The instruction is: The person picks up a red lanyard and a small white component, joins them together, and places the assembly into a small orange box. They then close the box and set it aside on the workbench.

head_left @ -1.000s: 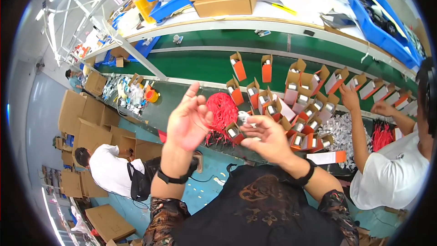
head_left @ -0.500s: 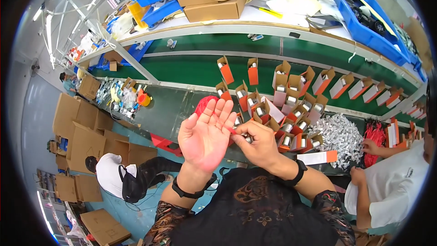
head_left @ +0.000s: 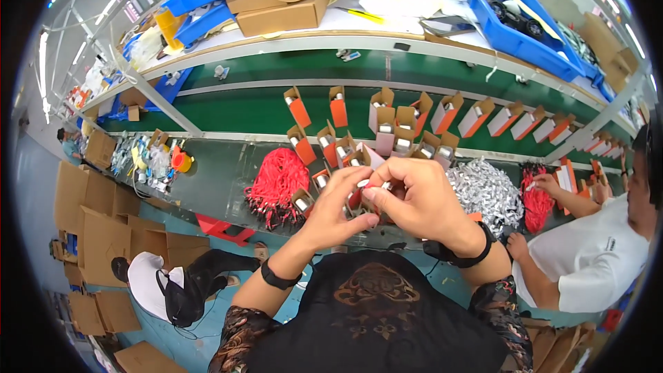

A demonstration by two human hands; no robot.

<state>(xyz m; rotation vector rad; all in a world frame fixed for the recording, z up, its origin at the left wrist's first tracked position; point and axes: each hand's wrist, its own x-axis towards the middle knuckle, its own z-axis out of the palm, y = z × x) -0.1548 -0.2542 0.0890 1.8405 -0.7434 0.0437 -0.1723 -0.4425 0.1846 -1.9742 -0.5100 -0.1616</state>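
Both of my hands meet over the front row of upright open cartons, orange and white, each with a silver cylinder inside. My right hand (head_left: pixel 423 197) is closed, thumb and forefinger pinching a small piece of red cord (head_left: pixel 369 189) with a whitish bit beside it. My left hand (head_left: pixel 333 211) reaches to the same spot, its fingers stretched and its thumb held apart below them. Its fingertips come near the pinched piece; whether they touch it I cannot make out. Left of my hands lies a heap of red cords (head_left: pixel 277 183) with black ends. Behind my fingers some cartons (head_left: pixel 344 148) are partly hidden.
To the right are a heap of silver foil packets (head_left: pixel 487 197) and another red cord bundle (head_left: pixel 536 204), which a co-worker in a white shirt (head_left: pixel 583 252) handles. Further cartons (head_left: pixel 474 119) stand on the green conveyor. A shelf with blue trays (head_left: pixel 518 24) runs above.
My left hand has turned from palm-up to face my right hand, and both are now close together further right over the cartons. The red cord heap is uncovered. The view has shifted right.
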